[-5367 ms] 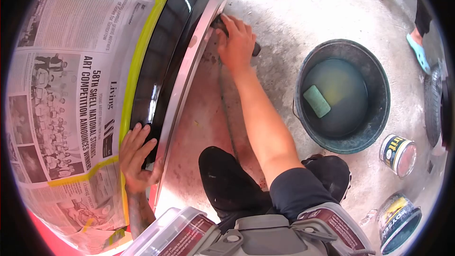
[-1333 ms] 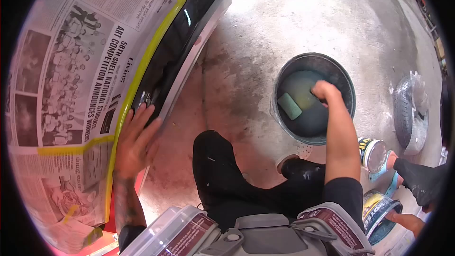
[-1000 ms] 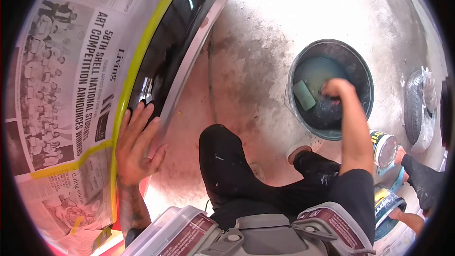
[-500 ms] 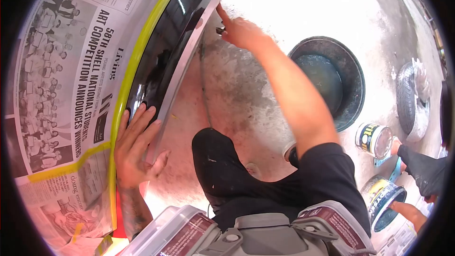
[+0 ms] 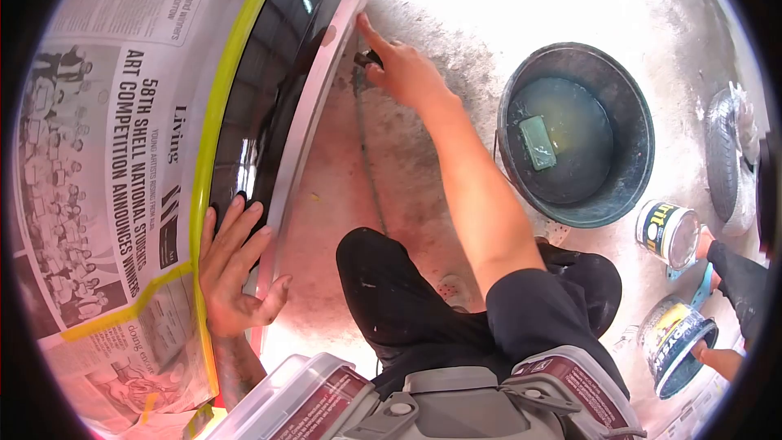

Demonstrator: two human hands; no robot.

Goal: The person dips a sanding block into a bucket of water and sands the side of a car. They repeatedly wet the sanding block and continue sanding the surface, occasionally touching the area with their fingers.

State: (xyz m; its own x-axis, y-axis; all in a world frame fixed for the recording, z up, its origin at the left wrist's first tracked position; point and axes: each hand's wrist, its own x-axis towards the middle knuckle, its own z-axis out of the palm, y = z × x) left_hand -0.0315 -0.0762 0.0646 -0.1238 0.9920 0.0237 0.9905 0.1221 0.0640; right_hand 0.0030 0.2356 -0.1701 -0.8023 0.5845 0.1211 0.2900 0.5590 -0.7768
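Observation:
My left hand (image 5: 236, 269) lies with spread fingers on a glossy black panel (image 5: 265, 114), its side against yellow masking tape (image 5: 213, 138). Newspaper (image 5: 106, 171) covers the surface left of the tape. A pale, whitish edge strip (image 5: 314, 98) runs along the panel's right side. Farther up, my right hand (image 5: 407, 73) has its index finger stretched out to that strip, the tip at or very near it. Its other fingers are curled around a small dark thing (image 5: 368, 58), mostly hidden, whose kind I cannot make out.
A black bucket (image 5: 639, 163) of cloudy water stands at right, with a green block (image 5: 538, 143) in it. Beyond it lie a tire (image 5: 725, 163) and a labelled can (image 5: 668, 233). Another person's hand (image 5: 717, 358) touches a second labelled container (image 5: 664, 338).
My right hand has shifted slightly down along the strip toward me. My left hand stays in place. The view has moved, and the green block in the bucket now shows past my arm.

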